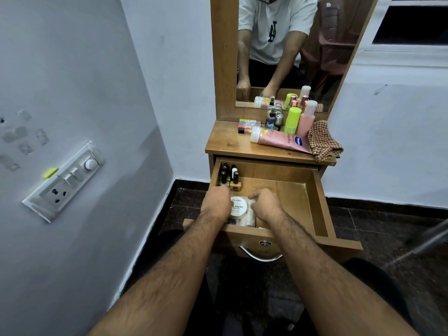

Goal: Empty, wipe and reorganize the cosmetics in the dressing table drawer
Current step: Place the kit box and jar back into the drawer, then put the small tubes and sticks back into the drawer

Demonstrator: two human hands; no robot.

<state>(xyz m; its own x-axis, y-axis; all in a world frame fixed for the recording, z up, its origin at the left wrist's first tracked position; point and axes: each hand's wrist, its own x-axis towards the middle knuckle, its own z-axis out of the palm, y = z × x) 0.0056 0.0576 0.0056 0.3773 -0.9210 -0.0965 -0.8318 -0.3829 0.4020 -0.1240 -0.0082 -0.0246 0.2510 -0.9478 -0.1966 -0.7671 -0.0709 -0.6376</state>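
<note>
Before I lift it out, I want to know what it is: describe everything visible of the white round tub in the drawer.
The white round tub is a squat jar, plastic by its look, with a flat lid printed "zudio" and "polish". It rests on a clear packet of small items near the drawer's front left. The left hand covers its left edge; the right hand hovers close beside it.

Nail polish bottles [230,177] in drawer [286,190] back-left corner, cloth [323,141] on tabletop [228,141] right

Both bare forearms reach forward and down; left hand [216,202] and right hand [265,204] are curled, knuckles up, close together.
</note>
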